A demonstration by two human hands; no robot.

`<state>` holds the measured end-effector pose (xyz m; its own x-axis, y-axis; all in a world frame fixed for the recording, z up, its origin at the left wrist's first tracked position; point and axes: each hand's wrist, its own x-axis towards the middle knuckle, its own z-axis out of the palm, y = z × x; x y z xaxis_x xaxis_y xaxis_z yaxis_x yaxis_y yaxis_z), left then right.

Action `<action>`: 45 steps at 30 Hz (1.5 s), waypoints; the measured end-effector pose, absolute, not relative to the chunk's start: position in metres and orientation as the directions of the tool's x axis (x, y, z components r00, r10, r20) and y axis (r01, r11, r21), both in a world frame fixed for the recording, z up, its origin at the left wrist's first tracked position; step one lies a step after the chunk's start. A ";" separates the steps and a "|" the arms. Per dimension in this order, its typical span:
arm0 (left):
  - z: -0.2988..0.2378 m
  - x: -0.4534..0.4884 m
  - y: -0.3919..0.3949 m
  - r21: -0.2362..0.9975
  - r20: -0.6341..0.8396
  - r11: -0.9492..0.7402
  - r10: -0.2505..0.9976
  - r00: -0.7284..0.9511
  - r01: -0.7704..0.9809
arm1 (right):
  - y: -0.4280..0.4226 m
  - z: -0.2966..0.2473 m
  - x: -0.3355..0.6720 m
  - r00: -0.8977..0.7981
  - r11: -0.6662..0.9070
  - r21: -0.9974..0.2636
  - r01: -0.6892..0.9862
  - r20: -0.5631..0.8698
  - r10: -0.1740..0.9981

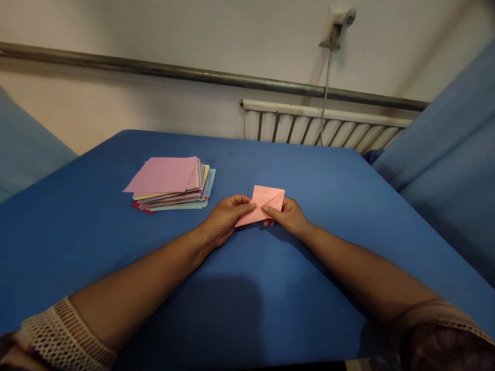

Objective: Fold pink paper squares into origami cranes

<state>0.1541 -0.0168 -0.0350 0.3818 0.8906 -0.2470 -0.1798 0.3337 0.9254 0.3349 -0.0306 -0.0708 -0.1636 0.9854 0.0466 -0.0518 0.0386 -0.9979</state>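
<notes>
Folded pink paper (pixel 267 195), flat, four-sided, creased diagonally, held over the smooth blue surface (pixel 317 175). Your left hand (pixel 224 220) and right hand (pixel 291 216) each pinch it, thumbs uppermost. Left of it: uneven stack of coloured sheets (pixel 166 175). Your left cuff (pixel 64 332): open, netted weave.

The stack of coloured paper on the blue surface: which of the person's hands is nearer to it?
Left. The left hand is to the right of the stack, not touching it; the right hand is farther right, across the folded pink paper.
</notes>
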 end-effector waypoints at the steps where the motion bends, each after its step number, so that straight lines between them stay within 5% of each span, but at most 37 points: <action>1: -0.035 0.155 -0.018 0.936 -0.227 0.310 0.895 0.384 -0.169 | -0.030 -0.070 0.335 -0.151 0.036 -0.998 -0.053 0.044 0.987; 17: -0.038 0.156 -0.016 0.988 -0.154 0.153 0.915 0.373 0.034 | -0.030 -0.066 0.336 -0.046 0.076 -0.985 -0.154 0.084 0.995; 30: -0.040 0.154 -0.013 0.976 -0.151 0.197 0.920 0.362 -0.095 | -0.023 -0.068 0.340 0.187 0.146 -0.953 -0.265 0.098 0.977; 45: -0.035 0.152 -0.012 0.993 -0.117 0.120 0.930 0.347 0.013 | -0.027 -0.067 0.340 0.134 0.165 -0.974 -0.154 0.145 0.980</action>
